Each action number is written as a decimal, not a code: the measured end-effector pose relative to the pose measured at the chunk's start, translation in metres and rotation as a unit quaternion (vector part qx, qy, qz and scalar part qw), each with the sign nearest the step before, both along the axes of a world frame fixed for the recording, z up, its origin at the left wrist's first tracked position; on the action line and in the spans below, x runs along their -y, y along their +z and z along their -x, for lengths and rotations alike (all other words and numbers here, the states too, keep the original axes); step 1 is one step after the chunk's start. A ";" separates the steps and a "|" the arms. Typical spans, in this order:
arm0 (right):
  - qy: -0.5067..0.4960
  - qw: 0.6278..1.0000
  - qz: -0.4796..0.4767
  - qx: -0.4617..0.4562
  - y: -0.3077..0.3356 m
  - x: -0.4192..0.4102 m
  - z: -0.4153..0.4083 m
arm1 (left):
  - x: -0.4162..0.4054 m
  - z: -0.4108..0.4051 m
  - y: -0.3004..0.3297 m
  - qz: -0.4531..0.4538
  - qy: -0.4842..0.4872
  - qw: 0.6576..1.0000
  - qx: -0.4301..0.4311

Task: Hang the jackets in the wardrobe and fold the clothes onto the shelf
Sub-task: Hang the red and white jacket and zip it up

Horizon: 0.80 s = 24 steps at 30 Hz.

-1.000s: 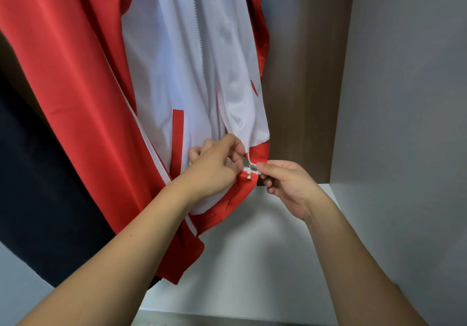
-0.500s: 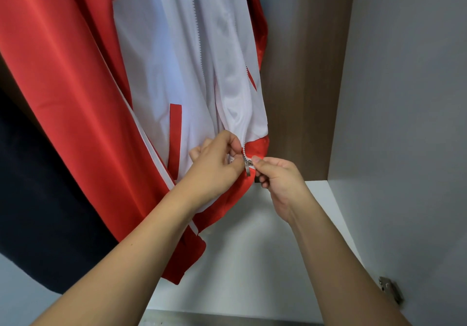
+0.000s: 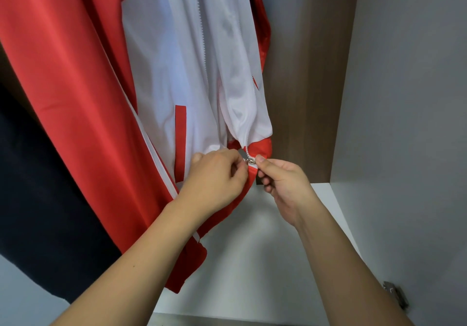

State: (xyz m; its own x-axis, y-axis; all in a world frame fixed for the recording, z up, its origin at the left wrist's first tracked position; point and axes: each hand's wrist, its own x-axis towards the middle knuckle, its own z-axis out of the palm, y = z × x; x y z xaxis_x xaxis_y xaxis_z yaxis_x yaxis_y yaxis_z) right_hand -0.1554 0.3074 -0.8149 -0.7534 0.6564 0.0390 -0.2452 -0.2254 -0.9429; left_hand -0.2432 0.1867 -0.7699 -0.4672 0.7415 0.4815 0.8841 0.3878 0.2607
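We see a jacket (image 3: pixel 83 78) with red sleeves and a red hem band, its front panels white, a white stripe running beside the red and a red strip on the pocket. Its zipper (image 3: pixel 249 160) is white with a silver metal slider. To its left hangs a dark navy garment (image 3: pixel 38 199); the wardrobe's back panel (image 3: pixel 303 73) is brown wood grain, its shelf (image 3: pixel 252 262) white, its side wall (image 3: pixel 404 123) grey.
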 end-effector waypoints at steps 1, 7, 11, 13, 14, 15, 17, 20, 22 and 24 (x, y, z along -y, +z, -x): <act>0.002 1.000 -0.006 0.002 -0.001 0.000 0.000 | 0.000 0.001 0.000 -0.005 -0.008 1.000 -0.004; 0.018 1.000 -0.013 -0.003 -0.003 -0.003 -0.004 | -0.005 0.004 0.000 0.046 -0.028 0.998 -0.008; 0.039 0.998 -0.050 0.019 -0.010 -0.005 -0.006 | -0.005 0.010 0.004 0.079 -0.044 0.996 -0.027; 0.034 0.996 -0.077 0.031 -0.013 -0.003 -0.005 | -0.006 0.011 0.006 0.088 -0.050 0.994 -0.035; 0.026 0.996 -0.084 0.028 -0.015 -0.002 -0.003 | -0.008 0.011 0.007 0.092 -0.051 0.994 -0.041; 0.017 0.996 -0.088 0.018 -0.016 -0.001 -0.002 | -0.008 0.012 0.008 0.096 -0.050 0.993 -0.046; 0.007 0.996 -0.091 -0.001 -0.017 0.001 0.001 | -0.010 0.013 0.009 0.098 -0.050 0.993 -0.048; -0.001 0.994 -0.109 -0.006 -0.016 0.000 0.001 | -0.011 0.014 0.009 0.098 -0.050 0.993 -0.046; -0.009 0.994 -0.113 -0.001 -0.017 0.000 0.001 | -0.013 0.014 0.008 0.092 -0.038 0.992 -0.078; -0.024 0.992 -0.122 0.010 -0.019 0.001 0.003 | -0.015 0.013 0.006 0.099 -0.010 0.981 -0.169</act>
State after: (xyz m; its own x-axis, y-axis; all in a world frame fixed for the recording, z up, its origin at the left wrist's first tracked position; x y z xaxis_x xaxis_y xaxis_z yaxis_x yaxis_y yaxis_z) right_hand -0.1586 0.3063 -0.8341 -0.7241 0.6641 0.1860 -0.2306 0.0210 -0.9728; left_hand -0.2559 0.2017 -0.7637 -0.2898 0.8440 0.4513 0.9151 0.3825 -0.1277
